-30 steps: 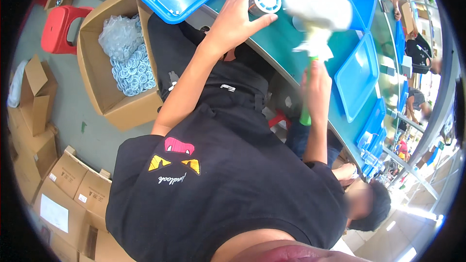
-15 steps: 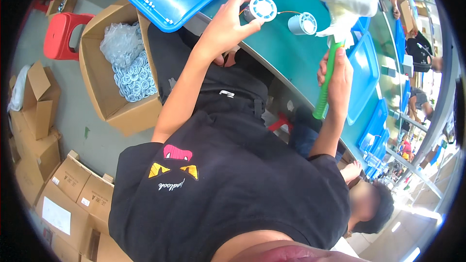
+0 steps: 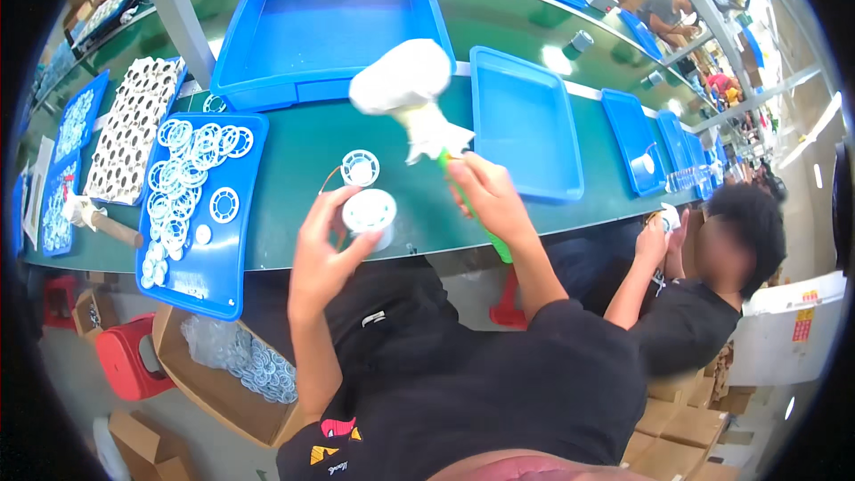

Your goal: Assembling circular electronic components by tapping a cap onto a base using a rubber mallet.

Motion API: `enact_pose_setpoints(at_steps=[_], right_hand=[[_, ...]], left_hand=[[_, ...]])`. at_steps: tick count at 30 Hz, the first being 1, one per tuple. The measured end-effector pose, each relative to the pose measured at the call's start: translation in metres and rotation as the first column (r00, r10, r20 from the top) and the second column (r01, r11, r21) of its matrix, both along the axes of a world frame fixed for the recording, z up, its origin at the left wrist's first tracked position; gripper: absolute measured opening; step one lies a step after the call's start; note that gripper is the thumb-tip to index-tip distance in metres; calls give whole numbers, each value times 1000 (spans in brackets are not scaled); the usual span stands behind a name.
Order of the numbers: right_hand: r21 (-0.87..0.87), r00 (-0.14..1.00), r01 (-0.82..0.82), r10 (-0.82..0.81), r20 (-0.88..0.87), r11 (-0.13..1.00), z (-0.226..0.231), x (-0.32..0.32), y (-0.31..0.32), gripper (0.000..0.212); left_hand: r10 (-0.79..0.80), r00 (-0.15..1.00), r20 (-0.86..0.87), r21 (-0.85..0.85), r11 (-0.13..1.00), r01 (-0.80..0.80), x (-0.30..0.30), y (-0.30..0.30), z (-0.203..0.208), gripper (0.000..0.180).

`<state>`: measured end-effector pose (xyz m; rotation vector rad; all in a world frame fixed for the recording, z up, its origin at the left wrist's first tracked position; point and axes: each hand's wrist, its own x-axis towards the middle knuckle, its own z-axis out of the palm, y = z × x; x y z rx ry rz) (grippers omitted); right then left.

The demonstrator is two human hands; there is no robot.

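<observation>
My left hand (image 3: 321,263) has its thumb and fingers around a white and pale-blue cylindrical part (image 3: 370,211) with a round cap on top, at the bench's near edge. Just behind it stands a similar part with a slotted ring top (image 3: 361,167); a thin orange wire (image 3: 328,180) shows beside it. My right hand (image 3: 490,196) grips a mallet by its green handle (image 3: 500,248). The mallet's bulky head (image 3: 403,77) is wrapped in white material and is raised above the bench, apart from both parts.
On the left, a blue tray (image 3: 233,254) holds many white rings and discs. Another mallet (image 3: 116,224) lies beside it. A large blue bin (image 3: 303,44) stands behind, a shallow blue tray (image 3: 525,125) to the right. A co-worker (image 3: 695,303) sits at the right.
The view has tilted up and turned, showing more of the bench. My left hand still holds the capped part and my right hand the mallet, whose head now appears nearer the parts.
</observation>
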<state>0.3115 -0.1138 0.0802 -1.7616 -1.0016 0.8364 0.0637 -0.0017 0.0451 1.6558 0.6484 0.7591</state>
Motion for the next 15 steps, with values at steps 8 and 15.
enact_pose_setpoints(at_steps=[8, 15], right_hand=[[350, 919, 385, -389, -62, 854, 19, 40, -63, 45], [169, 918, 391, -397, 3, 905, -7, 32, -76, 40]], left_hand=[[-76, 973, 219, 386, 922, -15, 209, -22, 4, 57], [-4, 1000, 31, 719, 695, -20, 245, -38, -68, 61]])
